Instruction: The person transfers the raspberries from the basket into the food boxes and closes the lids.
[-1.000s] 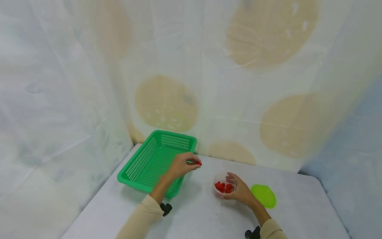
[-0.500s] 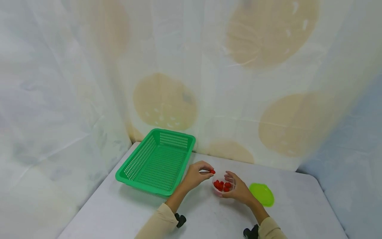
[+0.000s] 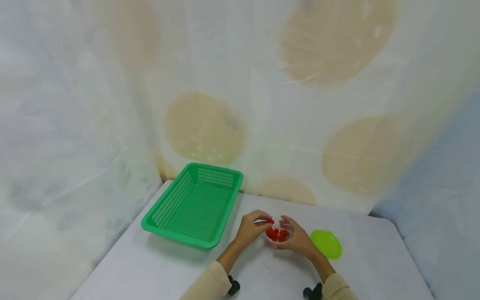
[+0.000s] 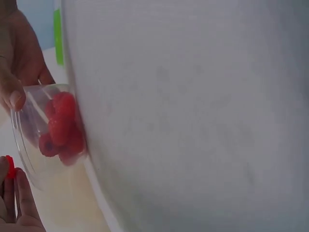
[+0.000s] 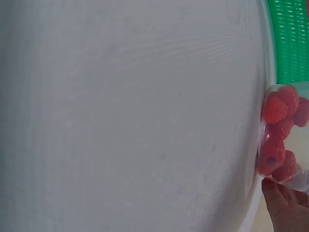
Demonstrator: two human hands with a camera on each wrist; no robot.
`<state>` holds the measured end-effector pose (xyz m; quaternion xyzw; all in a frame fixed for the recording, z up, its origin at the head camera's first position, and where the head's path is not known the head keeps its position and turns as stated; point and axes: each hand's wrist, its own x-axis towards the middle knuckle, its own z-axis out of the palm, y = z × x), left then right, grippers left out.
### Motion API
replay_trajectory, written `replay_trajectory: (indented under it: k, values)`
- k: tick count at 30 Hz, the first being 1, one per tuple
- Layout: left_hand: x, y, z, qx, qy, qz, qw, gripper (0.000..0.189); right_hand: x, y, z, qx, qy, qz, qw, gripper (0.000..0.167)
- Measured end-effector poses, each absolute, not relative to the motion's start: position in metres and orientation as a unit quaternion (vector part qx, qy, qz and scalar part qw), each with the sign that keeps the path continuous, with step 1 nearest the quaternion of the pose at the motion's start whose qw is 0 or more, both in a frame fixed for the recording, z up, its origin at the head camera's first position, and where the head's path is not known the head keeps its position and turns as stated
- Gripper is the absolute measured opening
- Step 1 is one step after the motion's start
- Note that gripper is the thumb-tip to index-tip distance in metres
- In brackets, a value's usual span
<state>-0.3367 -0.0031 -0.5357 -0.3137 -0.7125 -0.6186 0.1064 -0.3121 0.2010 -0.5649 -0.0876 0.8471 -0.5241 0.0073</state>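
Observation:
Between thumb and fingertips, my left hand (image 3: 250, 228) pinches one red raspberry (image 4: 10, 166) at the left rim of a clear plastic tub (image 3: 271, 244). Several raspberries (image 5: 276, 130) lie in the bottom of the tub, which stands on the table. My right hand (image 3: 300, 239) curves round the tub's right side and holds it, thumb at the near side, fingers at the far side. In the left wrist view, the pinched raspberry (image 3: 271, 221) shows just outside the tub's mouth.
A green slotted plastic basket (image 3: 195, 212) stands on the white table (image 3: 168, 266) at the left. To the right of the tub lies a lime-green lid (image 3: 327, 245). Patterned cloth (image 3: 277, 137) hangs behind the table.
My left hand has moved right and down, away from the basket to the tub, carrying the raspberry. My right hand has stayed on the tub.

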Motion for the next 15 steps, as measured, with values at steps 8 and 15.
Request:
replay_trajectory:
  k: [8,15]
  values:
    - [-0.347,0.0,-0.562,-0.28,-0.719,-0.627,0.108,0.02,-0.31,0.2,-0.563,-0.098,0.847,-0.523,0.003,0.106]
    - [-0.348,0.0,-0.563,-0.282,-0.71,-0.638,0.094,0.024,-0.307,0.2,-0.561,-0.096,0.848,-0.522,0.002,0.106]
